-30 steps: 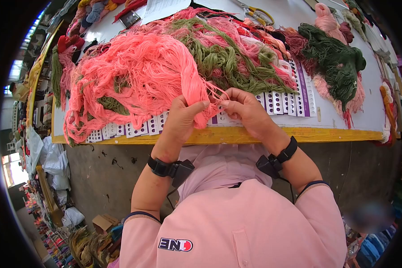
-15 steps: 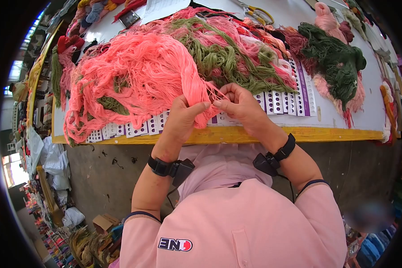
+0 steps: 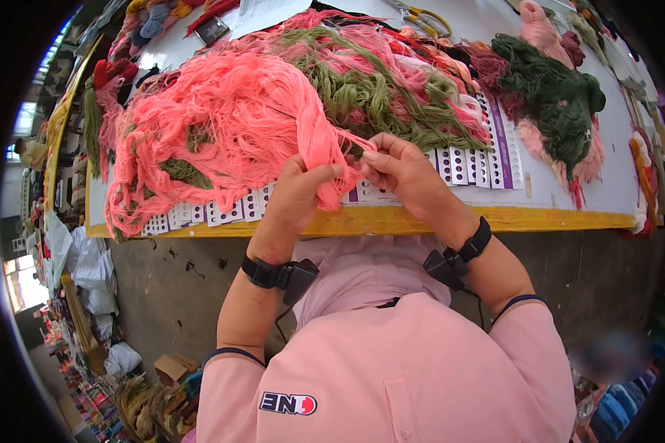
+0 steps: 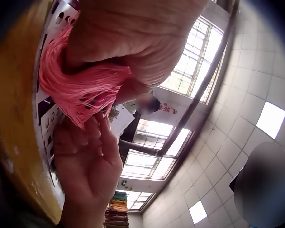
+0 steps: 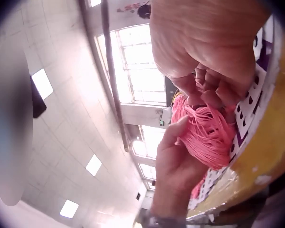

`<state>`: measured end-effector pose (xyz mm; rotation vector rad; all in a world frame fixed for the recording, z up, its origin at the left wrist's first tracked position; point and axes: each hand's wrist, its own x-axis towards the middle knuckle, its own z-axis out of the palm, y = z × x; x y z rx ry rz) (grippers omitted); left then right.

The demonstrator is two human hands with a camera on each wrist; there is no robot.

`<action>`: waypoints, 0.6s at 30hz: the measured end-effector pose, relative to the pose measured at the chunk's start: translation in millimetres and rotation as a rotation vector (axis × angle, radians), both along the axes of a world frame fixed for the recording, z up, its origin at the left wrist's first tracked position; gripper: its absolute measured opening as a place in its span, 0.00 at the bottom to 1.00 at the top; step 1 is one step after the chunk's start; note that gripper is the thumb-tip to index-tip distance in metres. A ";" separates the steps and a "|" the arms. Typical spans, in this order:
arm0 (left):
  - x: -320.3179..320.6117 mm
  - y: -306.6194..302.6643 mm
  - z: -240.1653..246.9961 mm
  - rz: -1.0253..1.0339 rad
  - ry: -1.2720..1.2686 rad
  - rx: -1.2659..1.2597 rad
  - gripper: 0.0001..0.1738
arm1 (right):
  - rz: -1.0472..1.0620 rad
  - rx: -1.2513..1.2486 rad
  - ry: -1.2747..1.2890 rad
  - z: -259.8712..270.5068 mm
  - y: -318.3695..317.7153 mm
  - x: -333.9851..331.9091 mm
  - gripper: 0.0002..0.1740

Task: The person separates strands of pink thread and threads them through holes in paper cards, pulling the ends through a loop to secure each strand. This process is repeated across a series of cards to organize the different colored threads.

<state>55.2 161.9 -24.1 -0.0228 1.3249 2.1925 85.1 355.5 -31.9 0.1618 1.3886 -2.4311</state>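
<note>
A large tangled hank of coral-pink yarn (image 3: 229, 111) is spread over the left part of the table. Its gathered end is gripped by my left hand (image 3: 297, 193), the thumb lying across the strands. Just to the right, my right hand (image 3: 408, 171) pinches a few strands drawn out sideways from that end. The right wrist view shows the looped end of the pink yarn (image 5: 209, 137) between the two hands, with the right fingers curled at its top. Beneath and behind the pink hank lies olive-green yarn (image 3: 391, 111).
Punched white cards with purple strips (image 3: 504, 148) lie under the yarn along the table's yellow front edge (image 3: 495, 220). Dark green yarn (image 3: 558, 103) sits at the right. Yellow-handled scissors (image 3: 427, 22) and a paper sheet (image 3: 270, 15) lie at the back.
My right hand has shifted slightly, and the pinched strands now run together in a tighter bunch toward its fingers. The left hand keeps its hold at nearly the same spot.
</note>
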 end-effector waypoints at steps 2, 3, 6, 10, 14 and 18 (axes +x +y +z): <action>-0.7 2.4 2.7 0.014 -0.033 0.027 0.15 | 0.054 0.178 0.015 -0.1 -1.9 1.0 0.05; -0.4 4.8 5.9 0.022 -0.048 0.035 0.14 | 0.061 0.229 0.063 -0.5 -4.2 1.3 0.05; -1.5 2.4 -4.4 0.011 -0.007 0.034 0.16 | 0.072 0.326 0.153 -0.8 -8.6 2.4 0.06; 0.5 2.7 0.1 0.061 -0.057 0.060 0.18 | 0.073 0.273 0.140 2.3 -4.0 2.5 0.06; 0.3 3.7 -3.6 -0.001 0.049 -0.041 0.18 | 0.073 0.204 0.130 0.9 -3.0 3.8 0.05; -0.3 -2.1 -11.4 0.004 0.016 0.039 0.16 | 0.069 0.134 0.075 -3.7 0.2 3.6 0.05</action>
